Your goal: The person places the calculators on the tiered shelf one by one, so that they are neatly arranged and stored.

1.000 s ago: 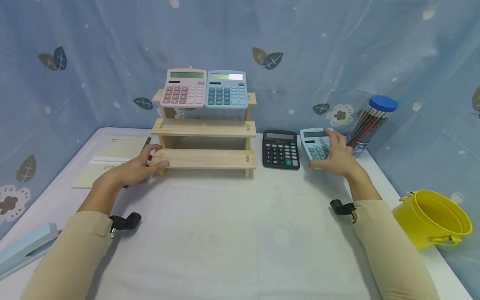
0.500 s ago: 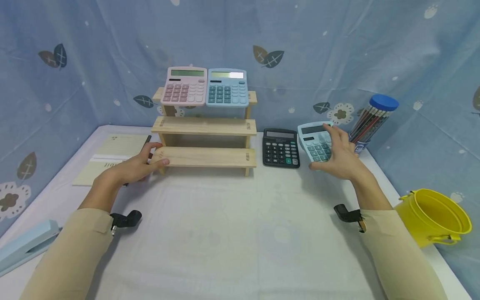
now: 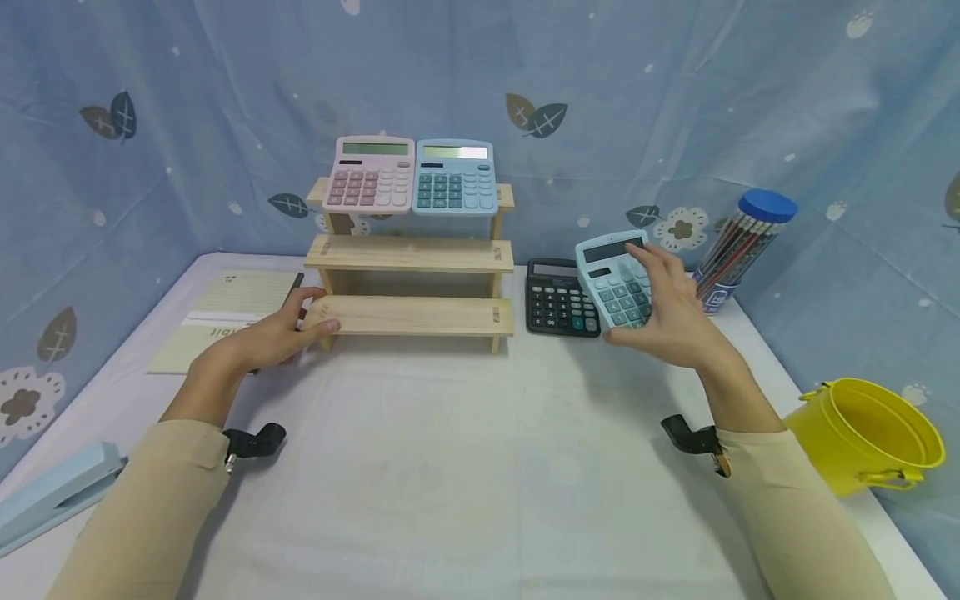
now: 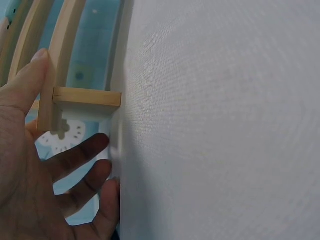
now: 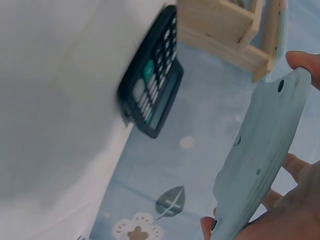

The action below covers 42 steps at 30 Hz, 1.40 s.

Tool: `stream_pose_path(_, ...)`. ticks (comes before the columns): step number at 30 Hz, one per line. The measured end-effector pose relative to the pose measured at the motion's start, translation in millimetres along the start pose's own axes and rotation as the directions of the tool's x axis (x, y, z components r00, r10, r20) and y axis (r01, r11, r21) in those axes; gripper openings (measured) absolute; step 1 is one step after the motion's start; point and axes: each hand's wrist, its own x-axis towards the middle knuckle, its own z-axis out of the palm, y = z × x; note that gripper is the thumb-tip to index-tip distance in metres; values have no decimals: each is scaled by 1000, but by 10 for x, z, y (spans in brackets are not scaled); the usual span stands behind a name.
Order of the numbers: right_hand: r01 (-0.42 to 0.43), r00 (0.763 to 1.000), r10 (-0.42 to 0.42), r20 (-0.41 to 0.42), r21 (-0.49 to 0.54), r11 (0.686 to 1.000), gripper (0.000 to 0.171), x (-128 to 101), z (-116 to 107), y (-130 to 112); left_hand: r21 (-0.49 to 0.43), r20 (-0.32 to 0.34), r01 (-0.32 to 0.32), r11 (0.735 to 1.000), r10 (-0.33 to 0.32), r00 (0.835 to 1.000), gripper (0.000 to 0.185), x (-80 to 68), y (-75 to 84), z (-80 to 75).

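Observation:
My right hand holds a pale blue calculator by its edges, thumb at the bottom and fingers at the top. It is lifted off the table and tilted, covering part of a black calculator behind it. In the right wrist view the held calculator's back shows. My left hand pinches the left end of the lowest shelf of a wooden tiered rack, thumb on top. On the rack's top tier a pink calculator and a blue calculator lean side by side.
A notebook with a dark pen lies left of the rack. A light blue stapler is at the left front. Standing on the right are a blue-lidded tub of pencils and a yellow bucket. Patterned blue cloth hangs behind.
My right hand has raised the pale blue calculator from the table and moved it left, so it overlaps the black one in the head view. The left hand keeps its place on the rack.

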Motion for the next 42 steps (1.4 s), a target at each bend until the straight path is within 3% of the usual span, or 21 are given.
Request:
stream_pose_path(10,91,995,-91,-33,17,996,118,52,47,-247,-10,-12,3,1000,-3,1000,90,-12,5,-1)
stream_pose_path(18,117,993,-118,21,40,992,116,81,161,-358,40,-24,8,999,-7,1000,91,13,2,-5)
stream_pose_path(27,195,979,-198,43,69,978,111,164,283,-552,30,-25,-3,1000,4,1000,91,9,-12,2)
stream_pose_path(42,288,952,-285,109,-9,958,113,304,444,-900,52,-18,-8,999,9,1000,91,24,-23,0)
